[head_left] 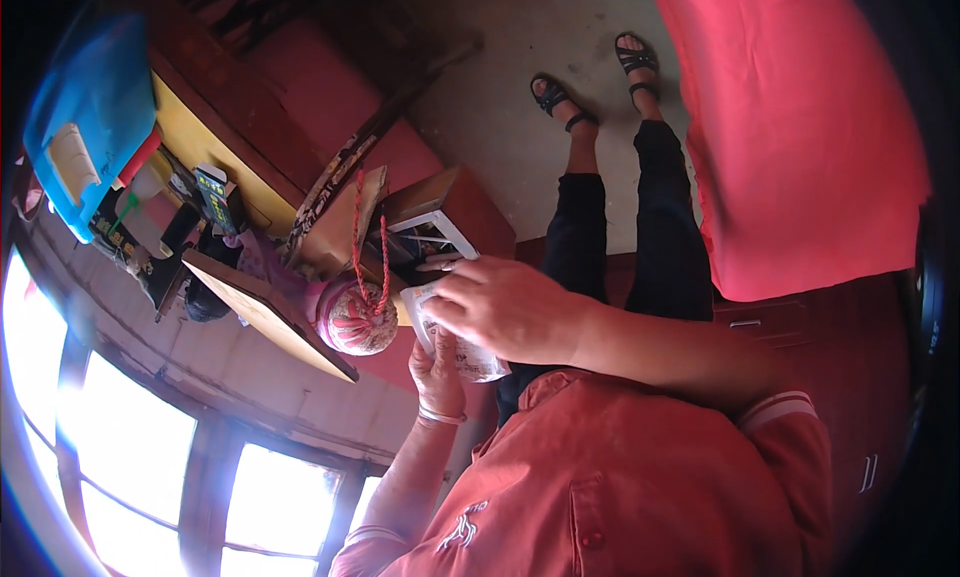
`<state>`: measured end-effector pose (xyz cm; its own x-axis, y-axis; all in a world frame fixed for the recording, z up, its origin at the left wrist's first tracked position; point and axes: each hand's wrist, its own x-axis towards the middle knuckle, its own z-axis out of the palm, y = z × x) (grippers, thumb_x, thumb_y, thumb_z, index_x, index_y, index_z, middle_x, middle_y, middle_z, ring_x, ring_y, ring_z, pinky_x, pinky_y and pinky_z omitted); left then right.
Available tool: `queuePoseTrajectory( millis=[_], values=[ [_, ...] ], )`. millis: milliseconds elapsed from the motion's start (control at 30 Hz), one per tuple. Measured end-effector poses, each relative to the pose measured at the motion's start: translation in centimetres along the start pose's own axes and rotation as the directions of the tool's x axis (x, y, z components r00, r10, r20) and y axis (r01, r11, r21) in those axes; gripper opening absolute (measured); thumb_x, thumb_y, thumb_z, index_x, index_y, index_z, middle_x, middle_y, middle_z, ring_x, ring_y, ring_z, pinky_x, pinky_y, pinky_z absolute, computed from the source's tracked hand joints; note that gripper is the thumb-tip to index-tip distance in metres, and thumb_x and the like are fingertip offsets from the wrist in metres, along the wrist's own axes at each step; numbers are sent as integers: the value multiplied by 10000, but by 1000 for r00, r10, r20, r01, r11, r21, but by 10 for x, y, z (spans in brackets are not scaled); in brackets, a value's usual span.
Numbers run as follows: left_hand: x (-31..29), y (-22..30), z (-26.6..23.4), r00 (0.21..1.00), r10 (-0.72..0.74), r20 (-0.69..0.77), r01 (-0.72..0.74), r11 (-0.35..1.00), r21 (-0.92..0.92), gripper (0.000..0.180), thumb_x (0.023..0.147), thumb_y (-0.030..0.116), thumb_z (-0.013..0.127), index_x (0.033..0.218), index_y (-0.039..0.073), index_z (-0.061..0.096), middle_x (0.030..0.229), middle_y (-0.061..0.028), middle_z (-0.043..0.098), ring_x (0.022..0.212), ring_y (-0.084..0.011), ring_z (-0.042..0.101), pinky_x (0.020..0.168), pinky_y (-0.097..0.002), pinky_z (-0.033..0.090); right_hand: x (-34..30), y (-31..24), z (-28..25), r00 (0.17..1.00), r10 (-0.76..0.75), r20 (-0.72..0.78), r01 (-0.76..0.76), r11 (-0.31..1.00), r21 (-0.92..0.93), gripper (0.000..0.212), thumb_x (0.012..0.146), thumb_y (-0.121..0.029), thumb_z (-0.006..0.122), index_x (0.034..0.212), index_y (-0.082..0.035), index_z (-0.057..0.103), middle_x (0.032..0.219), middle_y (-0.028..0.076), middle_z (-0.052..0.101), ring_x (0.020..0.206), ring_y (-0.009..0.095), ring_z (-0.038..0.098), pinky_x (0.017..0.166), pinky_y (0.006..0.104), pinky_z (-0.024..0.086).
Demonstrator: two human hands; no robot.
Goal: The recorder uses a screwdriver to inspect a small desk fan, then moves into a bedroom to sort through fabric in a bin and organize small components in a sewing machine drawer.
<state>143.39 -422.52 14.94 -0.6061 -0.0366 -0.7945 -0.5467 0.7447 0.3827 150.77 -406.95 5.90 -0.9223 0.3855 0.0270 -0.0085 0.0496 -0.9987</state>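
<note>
A whitish printed packet [478,363] is held in front of my waist. My left hand [437,374], with a pale bangle at its wrist, pinches the packet's lower left side between thumb and fingers. Across its upper part lies my right hand [505,307], with bent fingers against the packet's top edge; the fingertips are partly hidden. Just left of the packet is a round, patterned red and white thing [358,320] with a twisted red cord [384,262]. Beyond my right fingers stands an open brown box [455,212] with a white-edged front.
A wooden board [268,315] leans at the left, near a dark green box [215,197] and a blue container [95,117]. Bright windows [135,447] line the lower left. Red cloth [800,147] hangs on the right, above a dark red cabinet [800,322].
</note>
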Motion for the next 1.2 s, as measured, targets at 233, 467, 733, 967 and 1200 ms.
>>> queuePoseTrajectory(
  millis=[233, 467, 733, 967, 1200],
  values=[
    [-14, -11, 5, 985, -149, 92, 158, 982, -100, 230, 909, 153, 565, 1110, 40, 566, 986, -6, 616, 867, -86, 574, 742, -235, 469, 54, 3, 44, 815, 207, 542, 237, 734, -637, 334, 775, -272, 549, 1012, -66, 662, 1267, 126, 484, 1221, 253, 393, 985, 410, 314],
    [-13, -23, 4, 958, -227, 176, 254, 955, -150, 160, 906, 178, 576, 1011, 63, 614, 885, 12, 645, 749, -62, 583, 661, -220, 474, 81, 14, 74, 587, 280, 760, 488, 626, -608, 384, 811, -278, 525, 1143, -113, 621, 1433, 25, 351, 1352, 210, 234, 1114, 433, 134],
    [-7, -32, -7, 942, -264, 208, 304, 932, -197, 205, 914, 187, 562, 1073, 62, 597, 966, -9, 643, 849, -83, 594, 748, -238, 483, 52, 21, 93, 845, 180, 504, 198, 770, -607, 446, 787, -244, 511, 1203, -90, 550, 1321, 47, 468, 1283, 217, 327, 1071, 394, 223],
    [-6, -47, -27, 929, -230, 291, 309, 913, -265, 279, 900, 89, 544, 1176, 52, 532, 1091, -43, 605, 974, -131, 585, 824, -275, 476, 55, -26, 55, 814, 385, 434, -94, 826, -556, 261, 761, -205, 530, 934, -28, 612, 932, 50, 569, 933, 168, 473, 831, 321, 366],
    [-7, -9, -8, 921, -131, 366, 192, 972, -136, 308, 931, 121, 443, 1233, 62, 461, 1084, -72, 581, 954, -183, 594, 814, -321, 489, 8, -13, 47, 982, 96, 164, -47, 958, -282, 236, 749, -164, 563, 965, -68, 552, 885, 44, 579, 870, 173, 542, 754, 298, 445]
  ],
)
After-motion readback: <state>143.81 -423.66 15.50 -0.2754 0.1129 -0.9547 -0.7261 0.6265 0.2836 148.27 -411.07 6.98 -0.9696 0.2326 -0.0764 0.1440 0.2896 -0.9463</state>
